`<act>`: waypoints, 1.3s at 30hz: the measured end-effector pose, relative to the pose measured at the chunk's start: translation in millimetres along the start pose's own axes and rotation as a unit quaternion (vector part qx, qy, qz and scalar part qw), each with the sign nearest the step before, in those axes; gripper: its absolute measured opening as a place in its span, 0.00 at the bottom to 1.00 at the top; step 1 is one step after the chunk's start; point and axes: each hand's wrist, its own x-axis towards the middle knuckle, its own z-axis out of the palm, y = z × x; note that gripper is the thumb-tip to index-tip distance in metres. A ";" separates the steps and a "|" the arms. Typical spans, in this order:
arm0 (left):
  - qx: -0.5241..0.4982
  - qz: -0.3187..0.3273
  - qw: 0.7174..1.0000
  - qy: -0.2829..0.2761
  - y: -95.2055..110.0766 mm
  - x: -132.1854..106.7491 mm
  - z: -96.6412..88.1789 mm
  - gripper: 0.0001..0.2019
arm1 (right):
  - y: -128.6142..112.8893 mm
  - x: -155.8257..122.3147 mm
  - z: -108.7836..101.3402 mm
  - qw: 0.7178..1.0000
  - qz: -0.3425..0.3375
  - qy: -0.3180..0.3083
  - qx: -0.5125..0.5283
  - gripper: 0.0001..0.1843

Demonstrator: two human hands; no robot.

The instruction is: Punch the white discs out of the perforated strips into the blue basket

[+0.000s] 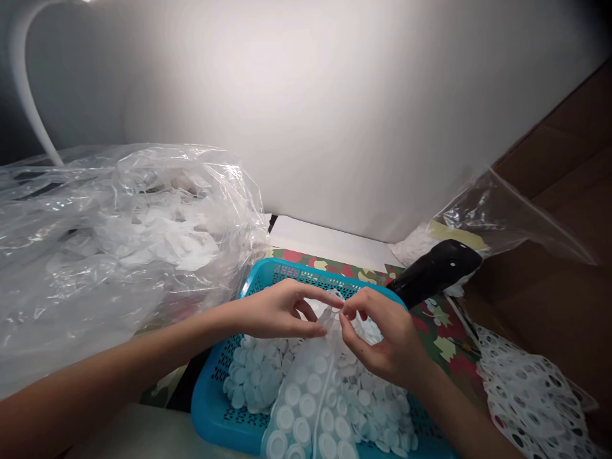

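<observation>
A long translucent sheet of round white discs (299,408) lies over a blue plastic basket (210,417), its far end raised. My left hand (282,309) holds that far end, with the thumb along the edge and the index finger stretched to the tip. At the same tip my right hand (382,335) pinches with thumb and index finger, close to the left index fingertip. Whether a single disc is between the right fingers is too small to tell. Many loose white discs (258,373) fill the basket beneath both hands.
A large clear plastic bag (119,223) of white pieces spreads on the left. Behind the basket's right corner is a black handle-like object (437,271). Perforated white sheets (530,395) are heaped at right beside a cardboard box (564,287). A white lamp neck (23,83) rises at left.
</observation>
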 end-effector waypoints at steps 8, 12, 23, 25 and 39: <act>-0.006 0.016 1.000 0.017 -6.0 0.4 0.7 0.27 | -0.3 1.6 1.6 0.998 0.004 -0.030 -0.061 0.04; -0.005 0.021 1.000 0.002 -5.8 -0.5 1.4 0.30 | -0.3 1.6 2.0 0.996 0.003 -0.023 -0.082 0.03; -0.002 0.049 0.998 0.049 -5.2 1.8 0.0 0.24 | 1.3 1.8 3.9 0.997 0.005 -0.029 -0.064 0.05; -0.008 0.050 0.998 0.047 -6.4 2.1 -0.2 0.25 | 1.7 1.7 4.0 0.998 0.002 -0.032 -0.060 0.05; -0.033 0.042 0.998 0.032 -9.5 0.9 1.0 0.32 | -1.6 1.0 2.7 0.993 -0.044 -0.099 -0.055 0.09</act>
